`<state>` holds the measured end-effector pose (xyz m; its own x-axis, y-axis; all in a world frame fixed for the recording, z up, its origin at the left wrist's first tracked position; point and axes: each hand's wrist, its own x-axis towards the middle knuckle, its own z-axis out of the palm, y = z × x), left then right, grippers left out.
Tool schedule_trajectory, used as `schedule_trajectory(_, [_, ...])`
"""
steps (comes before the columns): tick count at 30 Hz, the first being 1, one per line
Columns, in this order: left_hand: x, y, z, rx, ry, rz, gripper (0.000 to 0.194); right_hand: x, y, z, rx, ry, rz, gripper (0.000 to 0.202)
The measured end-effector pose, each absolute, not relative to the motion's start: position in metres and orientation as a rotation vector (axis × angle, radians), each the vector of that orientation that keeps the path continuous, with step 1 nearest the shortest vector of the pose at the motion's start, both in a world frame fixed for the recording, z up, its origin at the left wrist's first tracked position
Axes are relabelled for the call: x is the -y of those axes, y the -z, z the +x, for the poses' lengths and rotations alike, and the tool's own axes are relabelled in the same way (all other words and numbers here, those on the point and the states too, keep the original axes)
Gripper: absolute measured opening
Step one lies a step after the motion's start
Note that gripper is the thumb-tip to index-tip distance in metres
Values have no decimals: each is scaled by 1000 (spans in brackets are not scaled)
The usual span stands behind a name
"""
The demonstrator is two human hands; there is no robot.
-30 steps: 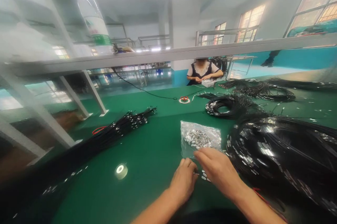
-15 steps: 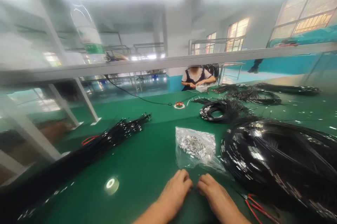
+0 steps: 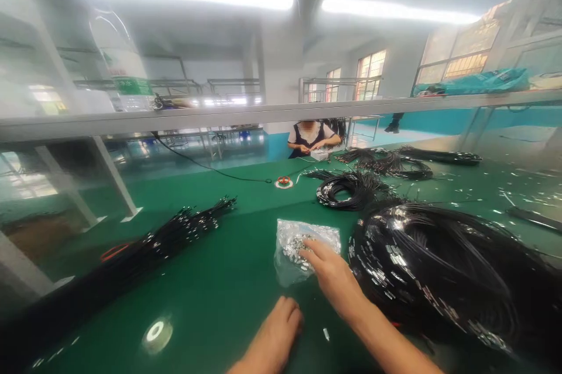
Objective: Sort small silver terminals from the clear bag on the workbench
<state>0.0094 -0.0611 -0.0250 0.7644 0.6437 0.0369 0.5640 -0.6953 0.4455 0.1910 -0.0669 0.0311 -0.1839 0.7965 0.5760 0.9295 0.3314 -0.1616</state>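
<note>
1. Reaching from the head view, right hand [image 3: 330, 271] lies on the clear bag of small metal parts [image 3: 302, 243], fingers spread open over it, nothing pinched that I can tell.
2. Bag sits mid green worktop [image 3: 228, 292], just left of the big black cable coil [image 3: 439, 268].
3. Left hand [image 3: 278, 330] rests loosely curled on the worktop, holding nothing visible.
4. One small metal piece [image 3: 325, 334] lies loose between the arms.
5. Black cable bundle [image 3: 175, 233] lies far left; another person [image 3: 309, 137] sits at the far end.
</note>
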Motion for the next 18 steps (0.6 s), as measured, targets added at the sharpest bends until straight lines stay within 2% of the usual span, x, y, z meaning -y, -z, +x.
schedule_trajectory(4, [65,24,11,-905,-347,2522,25,110,-1,197,1954,335,-1479,33])
schedule_trajectory(8, [48,-6,25,-858,-506,2520,23,139,35,197,2012,78,-1798,20])
schedule_trajectory(10, [32,-27,37,-839,-604,2530,24,139,45,193,2022,66,-1919,17])
schedule_trajectory(14, [15,-53,42,-814,-659,2575,33,134,49,181,2011,247,-2002,30])
schedule_trajectory(18, [42,-33,11,-803,-477,2581,26,130,41,170,2039,382,-1904,35])
